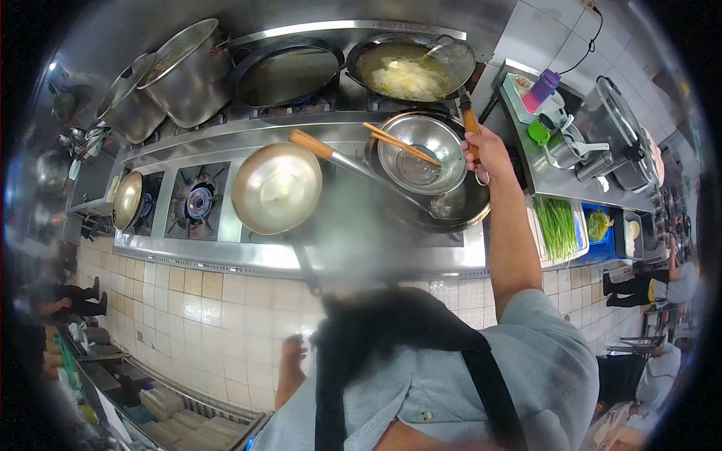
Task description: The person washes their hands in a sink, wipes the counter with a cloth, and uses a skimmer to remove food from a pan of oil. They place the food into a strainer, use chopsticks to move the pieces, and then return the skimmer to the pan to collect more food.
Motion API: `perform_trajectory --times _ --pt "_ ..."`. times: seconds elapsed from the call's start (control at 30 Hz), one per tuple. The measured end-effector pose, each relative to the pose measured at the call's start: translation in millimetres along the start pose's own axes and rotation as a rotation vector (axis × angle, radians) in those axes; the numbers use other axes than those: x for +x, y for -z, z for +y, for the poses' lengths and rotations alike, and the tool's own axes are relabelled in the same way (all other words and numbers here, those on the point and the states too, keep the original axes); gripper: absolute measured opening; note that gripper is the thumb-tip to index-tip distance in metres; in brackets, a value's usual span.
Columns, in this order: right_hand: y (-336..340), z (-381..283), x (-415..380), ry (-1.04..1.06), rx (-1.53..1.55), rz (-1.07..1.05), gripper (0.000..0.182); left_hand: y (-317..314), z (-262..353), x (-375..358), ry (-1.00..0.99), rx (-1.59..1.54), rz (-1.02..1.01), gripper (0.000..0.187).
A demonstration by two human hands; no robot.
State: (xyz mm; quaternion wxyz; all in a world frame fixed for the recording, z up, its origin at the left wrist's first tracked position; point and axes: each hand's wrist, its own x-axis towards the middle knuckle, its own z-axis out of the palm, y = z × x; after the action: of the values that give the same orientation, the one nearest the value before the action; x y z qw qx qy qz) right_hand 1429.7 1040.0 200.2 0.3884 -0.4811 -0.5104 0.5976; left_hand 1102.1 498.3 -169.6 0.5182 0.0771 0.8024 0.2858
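Note:
My right hand (486,152) is closed around the wooden handle of a skimmer (453,57). Its mesh head sits at the right side of a wok (353,69), over bubbling oil with pale food (410,79) in it. Below that hand, a metal strainer bowl (450,169) rests over a dark pan (391,204), with wooden chopsticks (402,143) lying across it. A long-handled ladle (361,170) leans with its head in the pan. Low beside my body hangs my left hand (293,352), holding nothing, its fingers loosely apart.
To the left are a shiny wok (277,188), a burner (199,203) and tall steel pots (188,83). A dark wok (289,79) stands behind. On the right are green stalks (556,229) and a purple-pink bottle (540,92). Other people (662,282) stand farther right.

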Motion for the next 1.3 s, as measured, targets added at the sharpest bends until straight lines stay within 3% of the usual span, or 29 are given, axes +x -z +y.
perform_trajectory --times 0.07,0.13,0.2,0.4,0.63,0.83,1.07,1.13,1.23,1.3 --pt "-8 2 -2 -0.048 0.184 -0.019 0.017 0 7 -7 -0.021 0.002 -0.025 0.029" --pt "-9 8 4 -0.052 0.229 -0.048 0.017 -3 27 -23 0.106 -0.047 0.025 0.028" --pt "-9 11 8 -0.137 0.221 -0.101 0.016 -2 -1 -4 0.05 -0.006 0.002 0.028" --pt "-24 14 7 -0.135 0.53 -0.213 0.011 -2 -13 -8 0.007 -0.047 -0.005 0.029" --pt "-25 13 -3 -0.091 0.612 -0.252 0.016 -1 -22 -7 0.021 0.003 -0.016 0.034" --pt "-26 7 -16 -0.045 0.498 -0.22 0.019 -1 -10 -18 -0.011 0.052 0.007 0.034" --pt "-27 2 -20 0.043 0.097 -0.09 0.028 -3 7 -24 0.005 -0.064 0.012 0.028" --pt "-27 4 -18 0.054 0.073 -0.072 0.03 -5 35 -43 0.122 -0.102 0.057 0.026" --pt "-25 6 -15 0.108 -0.046 -0.023 0.038 -4 -6 -12 -0.041 -0.058 -0.015 0.026" --pt "-23 5 -15 0.139 -0.107 0.015 0.044 -6 -12 -7 0.008 -0.064 0.002 0.026"
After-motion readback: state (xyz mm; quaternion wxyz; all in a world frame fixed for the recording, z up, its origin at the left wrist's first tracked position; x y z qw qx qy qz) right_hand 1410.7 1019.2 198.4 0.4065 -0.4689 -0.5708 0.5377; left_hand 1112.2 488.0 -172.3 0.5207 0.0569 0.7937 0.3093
